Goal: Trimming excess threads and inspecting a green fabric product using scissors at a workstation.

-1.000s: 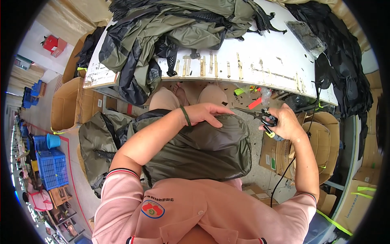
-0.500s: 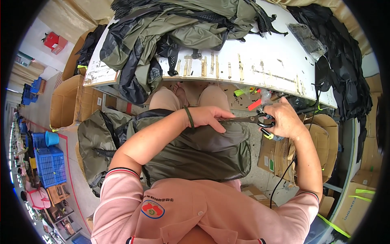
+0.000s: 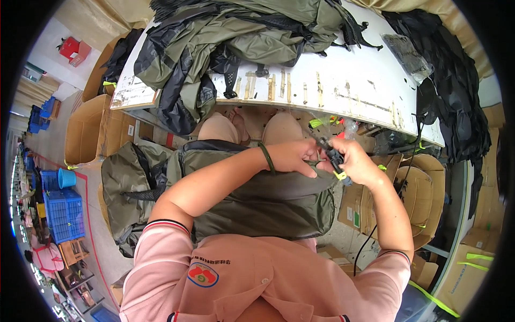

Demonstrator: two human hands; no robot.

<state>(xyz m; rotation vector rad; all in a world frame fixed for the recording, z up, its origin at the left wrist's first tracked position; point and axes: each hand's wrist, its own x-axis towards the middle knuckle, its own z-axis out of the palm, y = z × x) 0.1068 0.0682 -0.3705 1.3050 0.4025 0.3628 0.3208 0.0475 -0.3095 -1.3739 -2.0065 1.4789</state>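
Bag (image 3: pixel 268 206) on lap, far edge hidden under hands. Left hand (image 3: pixel 295 158) pinches its strap; right hand (image 3: pixel 357 163) grips black tool (image 3: pixel 335 160), tip obscured. Table (image 3: pixel 343 88) edge close above.

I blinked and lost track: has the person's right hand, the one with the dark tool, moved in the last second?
Yes. The right hand has drawn in toward the left hand; both now meet over the olive bag, just below the white table's edge.

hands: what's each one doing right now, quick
Left hand: closed, pinching the olive bag at its edge.
Right hand: closed around a small black tool.
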